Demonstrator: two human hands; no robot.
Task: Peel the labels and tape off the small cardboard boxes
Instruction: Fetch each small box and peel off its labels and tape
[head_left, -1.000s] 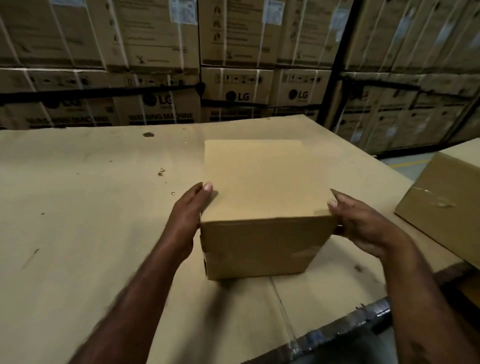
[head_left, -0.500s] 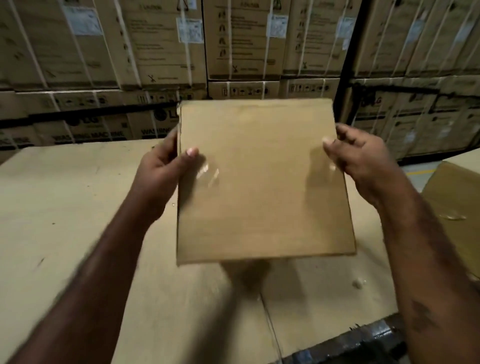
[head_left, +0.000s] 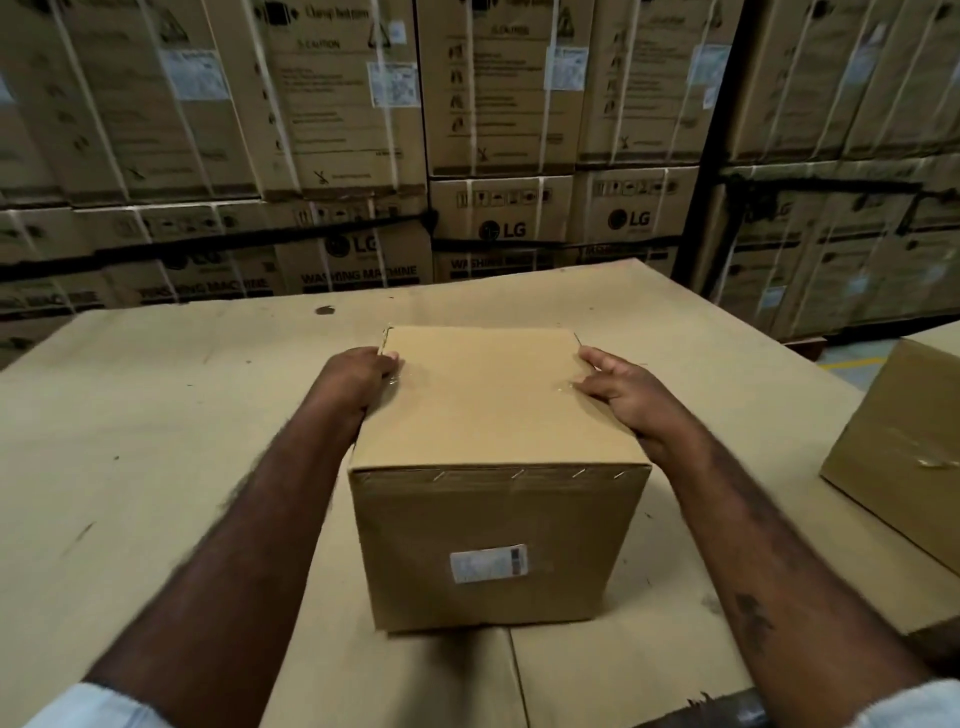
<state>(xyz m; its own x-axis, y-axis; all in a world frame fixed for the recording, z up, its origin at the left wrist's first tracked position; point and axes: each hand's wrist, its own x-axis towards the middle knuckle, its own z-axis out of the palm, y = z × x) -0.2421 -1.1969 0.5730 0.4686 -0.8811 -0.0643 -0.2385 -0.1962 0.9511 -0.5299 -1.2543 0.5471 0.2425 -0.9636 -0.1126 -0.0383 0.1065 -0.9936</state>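
Background: warehouse wall of stacked, strapped cartons (head_left: 498, 104) behind the bench.
Surface: table (head_left: 156, 441) covered in brown cardboard sheet.
Small box (head_left: 488, 415): stands mid-table towards the near edge, square to the viewer.
Label (head_left: 488, 564): white, on the near face, fully stuck down.
Tape (head_left: 563, 387): clear; it glints on the top face at both side edges.
Left hand (head_left: 358, 376): grips the top left edge, thumb over the top.
Right hand (head_left: 623, 395): thumb and forefinger on the top right edge, other fingers down the side. Cannot tell if it is picking at the tape.
Second box (head_left: 904, 457): at the right edge of the table, untouched.
Method (judgement): brace with the left hand, lift a tape corner with a nail, and pull low and slow to spare the board.
Caution: staples (head_left: 519, 474) along the near top edge.
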